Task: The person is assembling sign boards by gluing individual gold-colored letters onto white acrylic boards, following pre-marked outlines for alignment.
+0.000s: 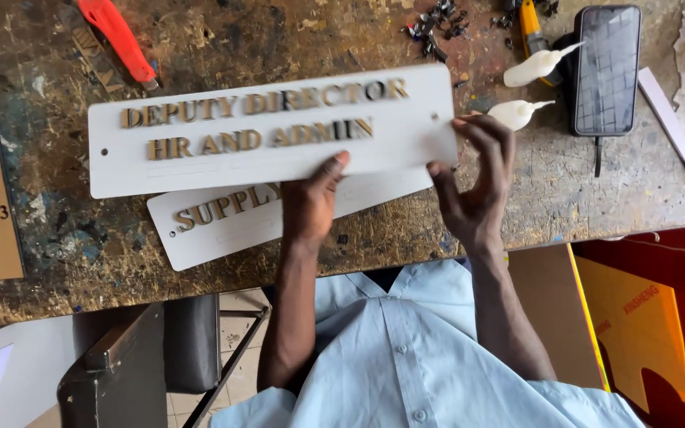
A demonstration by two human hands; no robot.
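I see a white rectangular plastic sign plate (271, 131) with raised gold letters, and under it a second white plate with rounded corners (223, 222), also gold-lettered. The worn wooden workbench (596, 198) is mottled brown, flecked yellow and blue. A red-handled cutter (118, 38), a black glossy phone (606, 70), two cream squeeze nozzles (529, 70); my shirt (406, 357) is pale blue.

White rectangular sign plate (271, 131) with raised gold letters, lying flat, slightly tilted, overlapping second white lettered plate (223, 218) beneath it.

head cam | looks steeply down, close | over workbench (200, 36) edge and wearer's shirt (406, 349) | single view
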